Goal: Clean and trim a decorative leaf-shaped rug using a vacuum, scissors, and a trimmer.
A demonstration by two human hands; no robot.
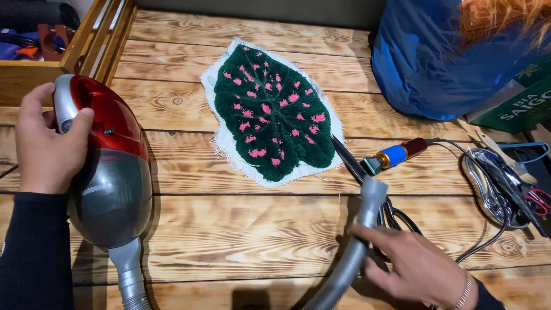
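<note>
While left hand [46, 146] grips vacuum [109, 166], right hand [416, 267] clasps hose [356, 247].

My one camera sits on my head and looks steeply down and forward over the wooden bench [241, 229], close enough that my forearms enter from the bottom edge. My left hand [46, 143] lies at the left border, my right hand [416, 267] at the lower right. The bench's far edge runs along the top. No second view shares the scene.
</note>
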